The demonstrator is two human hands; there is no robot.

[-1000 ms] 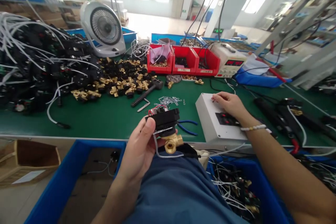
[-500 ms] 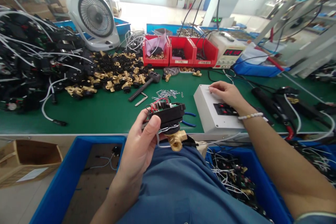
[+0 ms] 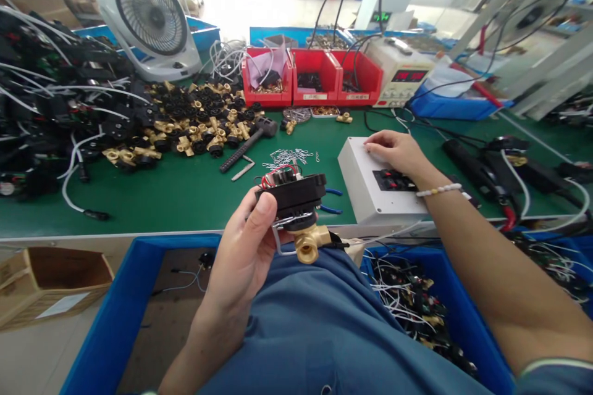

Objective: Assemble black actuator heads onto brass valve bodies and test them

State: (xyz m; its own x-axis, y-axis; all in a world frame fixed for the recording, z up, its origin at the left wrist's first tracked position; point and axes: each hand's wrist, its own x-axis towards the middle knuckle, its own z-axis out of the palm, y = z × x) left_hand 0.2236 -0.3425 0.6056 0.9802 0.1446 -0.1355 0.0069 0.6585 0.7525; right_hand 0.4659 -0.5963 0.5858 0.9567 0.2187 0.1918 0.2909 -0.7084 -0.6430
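My left hand [image 3: 245,247] is closed around a motorized valve [image 3: 296,197], just above my lap. Its black housing is uncovered on top, with red wires and electronic parts showing. Below, a brass valve body [image 3: 311,242] points downward, and a wire clip sits between the two. My right hand [image 3: 396,151] rests on a white control box [image 3: 364,182], the thumb and fingertips drawn together at its far left corner. What lies under those fingertips is hidden. Black and red terminals [image 3: 393,180] show on the box beside the palm.
Several wire clips [image 3: 287,157], a black hammer [image 3: 250,145], a hex key [image 3: 243,170] and blue-handled pliers [image 3: 331,200] lie on the green bench. Brass valve bodies [image 3: 199,129] are heaped left. Behind stand a fan [image 3: 151,15], red bins [image 3: 315,80] and a power supply [image 3: 401,77]. Blue crates [image 3: 106,315] flank my lap.
The valve has tilted slightly in my left hand, so its open top shows less. My right hand keeps its place on the control box. The whole view has shifted a little.
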